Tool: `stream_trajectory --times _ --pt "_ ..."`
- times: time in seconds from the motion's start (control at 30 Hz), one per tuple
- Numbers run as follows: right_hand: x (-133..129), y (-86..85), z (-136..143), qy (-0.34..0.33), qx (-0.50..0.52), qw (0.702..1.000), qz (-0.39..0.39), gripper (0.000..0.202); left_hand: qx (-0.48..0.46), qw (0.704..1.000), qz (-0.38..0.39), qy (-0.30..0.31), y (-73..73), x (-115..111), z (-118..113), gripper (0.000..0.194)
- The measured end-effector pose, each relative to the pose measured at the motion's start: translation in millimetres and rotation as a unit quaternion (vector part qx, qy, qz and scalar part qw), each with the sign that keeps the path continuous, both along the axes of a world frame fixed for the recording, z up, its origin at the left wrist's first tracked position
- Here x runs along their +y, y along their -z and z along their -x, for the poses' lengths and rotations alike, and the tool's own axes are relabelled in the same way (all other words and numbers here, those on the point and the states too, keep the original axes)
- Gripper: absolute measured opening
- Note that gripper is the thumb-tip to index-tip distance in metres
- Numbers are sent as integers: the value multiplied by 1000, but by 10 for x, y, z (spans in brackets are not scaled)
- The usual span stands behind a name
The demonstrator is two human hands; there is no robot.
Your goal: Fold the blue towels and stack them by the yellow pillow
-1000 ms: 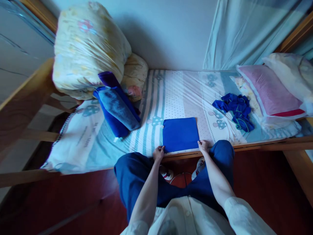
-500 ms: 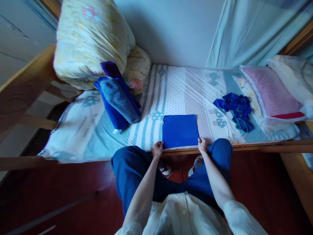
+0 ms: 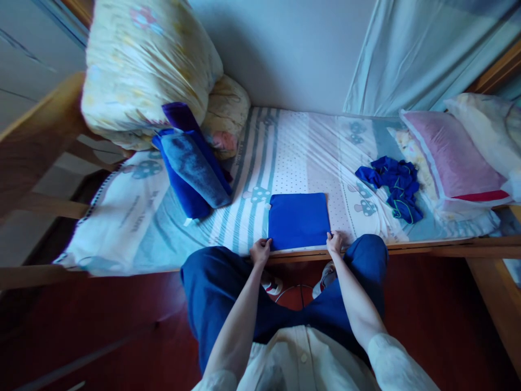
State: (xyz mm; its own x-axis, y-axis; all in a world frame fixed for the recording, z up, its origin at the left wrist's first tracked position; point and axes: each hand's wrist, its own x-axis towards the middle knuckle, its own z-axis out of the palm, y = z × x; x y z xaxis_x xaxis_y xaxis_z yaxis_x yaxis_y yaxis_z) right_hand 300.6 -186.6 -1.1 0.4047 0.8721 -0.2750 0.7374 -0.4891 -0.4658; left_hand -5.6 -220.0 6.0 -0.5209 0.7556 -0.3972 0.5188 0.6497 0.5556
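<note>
A wooden-framed bed (image 3: 431, 249) with a white-and-teal mushroom-print sheet (image 3: 321, 146) bears a flat, squarish blue cloth (image 3: 300, 221) at its near edge, rolled blue plush fabric (image 3: 198, 171) to the left, and a crumpled, green-edged blue cloth (image 3: 393, 182) to the right.

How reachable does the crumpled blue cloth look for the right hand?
Probably yes: only patterned sheet lies between the right hand and the crumpled blue cloth, though that hand seems to pinch the flat blue cloth.

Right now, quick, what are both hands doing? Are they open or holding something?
Left hand: closed, pinching the near left corner of the flat blue cloth.
Right hand: closed, pinching its near right corner.
</note>
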Motion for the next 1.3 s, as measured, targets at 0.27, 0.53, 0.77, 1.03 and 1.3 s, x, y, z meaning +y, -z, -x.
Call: stream_trajectory --times 0.27,0.53,0.77,1.03,1.3 --pt "-75 -258 -142 -87 -26 993 -79 28 34 983 -139 111 -130 -73 38 32" --pt "-299 -502 90 -353 -74 925 -119 39 122 898 -146 396 25 -202 -89 49" --pt "-241 -330 9 -389 -137 909 -56 51 198 859 -96 462 236 -131 -42 58" --pt "-191 -330 -29 -367 -131 920 -38 46 179 857 -86 475 166 -59 48 57" --pt "-278 -454 -89 -347 -143 927 14 43 139 872 -60 466 -35 -195 94 56"
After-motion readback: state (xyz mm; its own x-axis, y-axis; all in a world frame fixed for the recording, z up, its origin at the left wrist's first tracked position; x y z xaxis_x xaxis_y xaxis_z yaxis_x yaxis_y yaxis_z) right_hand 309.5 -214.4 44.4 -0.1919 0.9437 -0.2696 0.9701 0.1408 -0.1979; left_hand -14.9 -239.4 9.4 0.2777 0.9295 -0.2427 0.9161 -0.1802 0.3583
